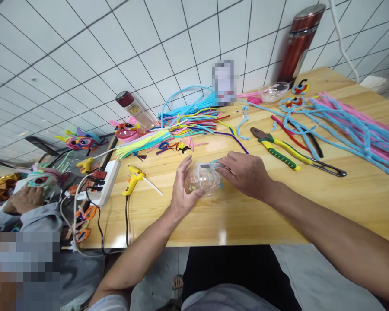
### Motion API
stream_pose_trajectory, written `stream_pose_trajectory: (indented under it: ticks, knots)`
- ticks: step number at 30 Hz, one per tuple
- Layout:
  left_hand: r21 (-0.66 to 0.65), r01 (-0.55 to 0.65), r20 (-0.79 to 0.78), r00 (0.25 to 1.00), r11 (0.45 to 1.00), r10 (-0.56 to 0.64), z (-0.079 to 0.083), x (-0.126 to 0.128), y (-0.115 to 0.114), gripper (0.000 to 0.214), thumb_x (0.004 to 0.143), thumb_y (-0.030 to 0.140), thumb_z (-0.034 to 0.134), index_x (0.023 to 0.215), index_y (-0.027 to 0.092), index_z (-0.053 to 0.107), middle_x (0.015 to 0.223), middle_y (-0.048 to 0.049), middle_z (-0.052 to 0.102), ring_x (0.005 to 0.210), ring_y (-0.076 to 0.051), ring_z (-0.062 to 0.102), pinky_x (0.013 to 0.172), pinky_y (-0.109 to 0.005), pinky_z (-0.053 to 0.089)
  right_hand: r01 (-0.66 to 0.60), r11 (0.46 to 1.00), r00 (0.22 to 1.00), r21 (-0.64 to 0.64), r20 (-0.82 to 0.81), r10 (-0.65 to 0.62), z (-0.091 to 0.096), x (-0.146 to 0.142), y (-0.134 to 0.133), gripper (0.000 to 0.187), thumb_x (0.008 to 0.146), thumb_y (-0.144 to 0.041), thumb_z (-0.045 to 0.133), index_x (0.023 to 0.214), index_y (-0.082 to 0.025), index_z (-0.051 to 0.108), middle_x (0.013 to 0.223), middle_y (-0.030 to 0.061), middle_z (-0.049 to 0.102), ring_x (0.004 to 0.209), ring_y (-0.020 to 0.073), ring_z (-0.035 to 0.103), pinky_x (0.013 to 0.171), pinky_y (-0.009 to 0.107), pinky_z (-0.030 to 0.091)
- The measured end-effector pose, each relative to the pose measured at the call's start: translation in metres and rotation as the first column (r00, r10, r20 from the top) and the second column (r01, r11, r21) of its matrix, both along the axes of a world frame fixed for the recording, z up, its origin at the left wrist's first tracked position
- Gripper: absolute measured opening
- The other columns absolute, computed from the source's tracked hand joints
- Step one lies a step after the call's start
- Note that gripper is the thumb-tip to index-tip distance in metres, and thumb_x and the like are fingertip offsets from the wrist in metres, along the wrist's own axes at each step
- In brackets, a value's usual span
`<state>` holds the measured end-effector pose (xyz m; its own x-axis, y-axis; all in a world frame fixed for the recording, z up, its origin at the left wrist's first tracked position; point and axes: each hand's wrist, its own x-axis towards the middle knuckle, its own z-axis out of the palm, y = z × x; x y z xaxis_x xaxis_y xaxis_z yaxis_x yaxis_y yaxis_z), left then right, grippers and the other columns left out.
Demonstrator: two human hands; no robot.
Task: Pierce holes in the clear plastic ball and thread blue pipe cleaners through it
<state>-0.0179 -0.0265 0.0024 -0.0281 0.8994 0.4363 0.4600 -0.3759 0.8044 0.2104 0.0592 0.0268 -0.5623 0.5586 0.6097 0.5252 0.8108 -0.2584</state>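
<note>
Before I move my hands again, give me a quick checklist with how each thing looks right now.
1. Left hand on the clear plastic ball: ok, cupped around its left side.
2. Right hand gripping the flat metal tool: ok, held at the ball's top.
3. Tool's sharpness: cannot tell.
4. Nearer yellow glue gun clear of both hands: ok, lying to the left.
5. Glue gun's heat: cannot tell.
6. Co-worker's hand away from the ball: ok, far left.

Left hand [183,190] is cupping a clear shell [205,182], right hand [248,173] is pinching a thin metal strip [208,166] at it, and glue gun [133,180], pliers [280,149], pipe cleaners [359,127] are kinda everywhere.
</note>
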Motion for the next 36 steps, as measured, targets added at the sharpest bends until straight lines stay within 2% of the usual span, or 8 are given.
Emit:
stream_pose_trajectory:
  ticks: [5,10,17,20,24,26,30,36]
  knots:
    - [-0.008,-0.11,-0.08,0.991,0.994,0.109,0.023,0.003,0.004,0.052,0.091,0.058,0.07,0.131,0.025,0.064,0.157,-0.0139,0.055,0.151,-0.031,0.048,0.125,-0.057,0.036,0.005,0.996,0.999,0.092,0.045,-0.009,0.002,-0.002,-0.004,0.04,0.109,-0.043,0.047,0.096,-0.019,0.076,0.078,0.0048,0.068,0.07,0.0163,0.057,0.067,0.031,0.033]
    - [-0.028,-0.055,-0.05,0.997,0.998,0.054,0.041,0.008,0.011,0.016,0.092,0.039,0.074,0.097,0.023,0.075,0.128,-0.0099,0.076,0.134,-0.026,0.064,0.12,-0.052,0.044,-0.003,0.979,0.998,0.203,0.06,-0.01,0.002,-0.003,-0.007,0.036,0.109,-0.039,0.048,0.098,-0.02,0.076,0.075,0.0033,0.068,0.069,0.0158,0.056,0.066,0.031,0.033]
    - [-0.22,0.035,0.246,0.969,0.975,0.021,0.051,0.022,0.012,0.017,0.09,0.035,0.071,0.081,0.021,0.07,0.125,-0.0102,0.078,0.121,-0.026,0.07,0.111,-0.045,0.049,-0.014,0.955,0.998,0.298,0.069,-0.007,0.005,-0.003,-0.008,0.033,0.108,-0.037,0.051,0.095,-0.02,0.076,0.071,0.0026,0.066,0.066,0.0157,0.056,0.063,0.031,0.034]
    - [-0.214,-0.052,0.44,0.886,0.975,0.143,0.048,0.016,0.02,0.017,0.088,0.035,0.07,0.081,0.02,0.069,0.115,-0.0089,0.08,0.114,-0.025,0.072,0.107,-0.042,0.051,-0.031,0.971,0.999,0.238,0.046,0.02,0.003,-0.004,-0.008,0.033,0.108,-0.038,0.051,0.096,-0.02,0.077,0.072,0.0031,0.068,0.065,0.0156,0.058,0.064,0.031,0.035]
    - [-0.17,-0.19,0.49,0.835,0.967,0.25,0.038,0.004,0.024,0.036,0.096,0.048,0.056,0.077,0.02,0.067,0.115,-0.0102,0.078,0.12,-0.026,0.069,0.109,-0.043,0.049,-0.083,0.991,0.989,-0.103,-0.127,0.07,-0.001,-0.007,-0.006,0.033,0.107,-0.038,0.05,0.103,-0.018,0.076,0.083,0.0055,0.074,0.076,0.0169,0.067,0.069,0.028,0.042]
    - [-0.197,-0.146,0.354,0.912,0.969,0.209,0.031,0.004,0.021,0.039,0.094,0.057,0.059,0.103,0.021,0.071,0.134,-0.0114,0.071,0.132,-0.028,0.063,0.114,-0.045,0.046,-0.138,0.933,0.971,-0.333,-0.23,0.061,-0.002,-0.008,-0.005,0.03,0.105,-0.038,0.052,0.102,-0.018,0.074,0.085,0.0047,0.074,0.076,0.0168,0.066,0.069,0.028,0.044]
    - [-0.311,-0.075,0.157,0.979,0.948,0.129,0.023,0.017,0.012,0.074,0.072,0.053,0.086,0.134,0.022,0.059,0.137,-0.0134,0.066,0.127,-0.031,0.064,0.11,-0.047,0.05,-0.216,0.716,0.937,-0.664,-0.346,-0.038,0.0,-0.01,-0.004,0.03,0.094,-0.047,0.061,0.098,-0.019,0.072,0.072,-0.0017,0.065,0.063,0.0141,0.054,0.06,0.028,0.041]
    - [-0.367,-0.022,0.136,0.988,0.93,0.077,0.035,0.025,0.011,0.064,0.075,0.04,0.084,0.129,0.021,0.056,0.133,-0.0124,0.066,0.122,-0.028,0.066,0.104,-0.044,0.054,-0.321,0.543,0.894,-0.776,-0.438,-0.097,-0.003,-0.013,-0.003,0.036,0.084,-0.051,0.068,0.102,-0.019,0.069,0.075,-0.0021,0.066,0.066,0.0146,0.056,0.061,0.028,0.042]
